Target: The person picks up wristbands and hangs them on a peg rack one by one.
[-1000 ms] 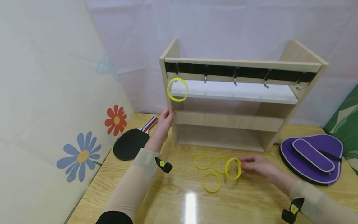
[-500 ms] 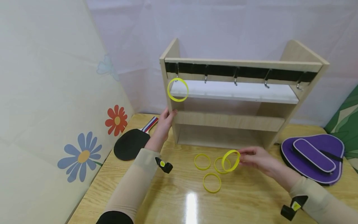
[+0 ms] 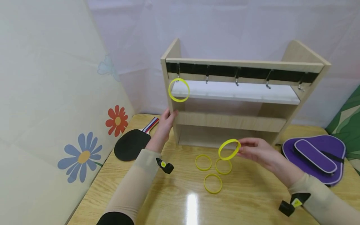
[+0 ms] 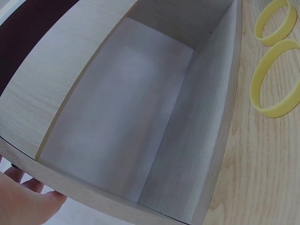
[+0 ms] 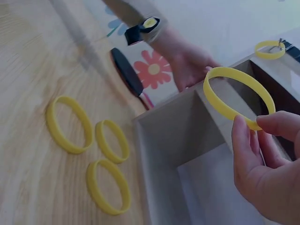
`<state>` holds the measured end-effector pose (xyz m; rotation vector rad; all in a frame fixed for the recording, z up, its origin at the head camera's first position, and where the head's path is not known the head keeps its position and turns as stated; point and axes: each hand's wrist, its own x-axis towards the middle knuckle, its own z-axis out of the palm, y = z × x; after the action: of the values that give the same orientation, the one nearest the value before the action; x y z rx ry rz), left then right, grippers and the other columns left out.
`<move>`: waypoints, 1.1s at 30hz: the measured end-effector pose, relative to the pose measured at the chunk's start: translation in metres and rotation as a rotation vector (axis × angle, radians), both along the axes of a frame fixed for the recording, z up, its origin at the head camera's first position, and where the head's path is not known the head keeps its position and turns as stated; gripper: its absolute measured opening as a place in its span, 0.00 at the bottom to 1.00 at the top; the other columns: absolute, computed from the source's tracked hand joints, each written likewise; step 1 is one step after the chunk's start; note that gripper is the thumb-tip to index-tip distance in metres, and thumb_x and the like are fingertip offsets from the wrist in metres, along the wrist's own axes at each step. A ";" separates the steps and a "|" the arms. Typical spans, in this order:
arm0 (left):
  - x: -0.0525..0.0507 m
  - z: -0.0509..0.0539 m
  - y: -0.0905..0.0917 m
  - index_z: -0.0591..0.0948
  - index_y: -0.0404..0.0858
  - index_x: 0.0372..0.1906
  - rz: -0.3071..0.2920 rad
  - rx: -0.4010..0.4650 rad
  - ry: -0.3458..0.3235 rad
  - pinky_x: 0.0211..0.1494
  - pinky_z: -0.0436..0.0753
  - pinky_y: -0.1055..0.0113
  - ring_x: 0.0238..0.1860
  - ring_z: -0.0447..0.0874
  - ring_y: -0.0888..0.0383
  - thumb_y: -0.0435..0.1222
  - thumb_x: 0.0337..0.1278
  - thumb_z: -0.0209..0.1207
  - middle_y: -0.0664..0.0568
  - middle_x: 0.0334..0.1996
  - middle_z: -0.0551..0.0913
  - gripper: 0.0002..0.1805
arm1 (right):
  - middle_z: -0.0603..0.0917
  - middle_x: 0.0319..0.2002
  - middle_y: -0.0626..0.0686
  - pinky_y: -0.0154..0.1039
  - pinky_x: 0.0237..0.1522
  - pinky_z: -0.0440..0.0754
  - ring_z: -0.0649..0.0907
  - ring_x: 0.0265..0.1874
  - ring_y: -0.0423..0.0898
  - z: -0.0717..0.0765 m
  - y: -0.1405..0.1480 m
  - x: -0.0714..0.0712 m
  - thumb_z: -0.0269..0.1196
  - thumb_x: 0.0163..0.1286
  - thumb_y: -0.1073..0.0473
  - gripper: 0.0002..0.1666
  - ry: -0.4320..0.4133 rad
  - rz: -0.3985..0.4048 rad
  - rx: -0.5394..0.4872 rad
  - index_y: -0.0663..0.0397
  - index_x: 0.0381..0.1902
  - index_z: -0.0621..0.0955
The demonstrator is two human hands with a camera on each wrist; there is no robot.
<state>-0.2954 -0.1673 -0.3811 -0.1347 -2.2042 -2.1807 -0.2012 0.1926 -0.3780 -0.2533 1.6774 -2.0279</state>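
Observation:
My right hand (image 3: 260, 153) pinches a yellow ring (image 5: 213, 97) by its edge between thumb and fingers, lifted and tilted in front of the lower part of a wooden shelf (image 3: 230, 122). On the shelf's left side panel, my left hand (image 3: 163, 128) grips the edge, thumb in front; the left wrist view shows its fingers at the outer side. A second yellow ring (image 3: 178, 100) hangs from the leftmost metal hook (image 3: 178, 69). Below the held ring, three more yellow rings lie flat on the table: a left one (image 3: 196, 163), a right one (image 3: 223, 173) and a front one (image 3: 213, 192).
Other hooks, such as the middle one (image 3: 237, 76), line the black strip (image 3: 222, 69) with nothing on them. A table tennis paddle (image 3: 131, 145) lies left of the shelf. To the right sits a purple case (image 3: 313, 159) on the wooden table (image 3: 247, 200).
The right hand has raised the held ring from near the tabletop and moved it slightly left, tilting it. The left hand stays on the side panel.

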 end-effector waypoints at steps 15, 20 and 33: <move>0.000 0.000 0.001 0.65 0.47 0.74 -0.006 0.028 -0.019 0.72 0.64 0.45 0.66 0.67 0.47 0.42 0.71 0.49 0.38 0.70 0.67 0.28 | 0.86 0.42 0.48 0.34 0.50 0.83 0.87 0.43 0.41 0.041 -0.019 -0.007 0.58 0.71 0.71 0.13 0.037 -0.062 -0.094 0.50 0.42 0.84; 0.000 0.001 0.001 0.65 0.47 0.74 0.001 0.024 -0.016 0.71 0.65 0.46 0.65 0.68 0.48 0.42 0.71 0.49 0.38 0.69 0.68 0.28 | 0.87 0.42 0.49 0.34 0.50 0.83 0.87 0.42 0.42 0.054 -0.028 -0.010 0.59 0.70 0.71 0.12 0.034 -0.082 -0.147 0.53 0.44 0.84; -0.001 -0.003 0.002 0.65 0.50 0.74 0.004 0.021 -0.003 0.70 0.66 0.46 0.64 0.69 0.48 0.43 0.69 0.50 0.42 0.68 0.70 0.29 | 0.86 0.39 0.51 0.33 0.49 0.84 0.87 0.41 0.43 0.083 -0.049 -0.014 0.60 0.69 0.70 0.09 0.024 -0.163 -0.287 0.54 0.40 0.85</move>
<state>-0.2964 -0.1656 -0.3838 -0.1267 -2.1803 -2.2029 -0.2150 0.1438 -0.2951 -0.2451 1.4575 -2.3974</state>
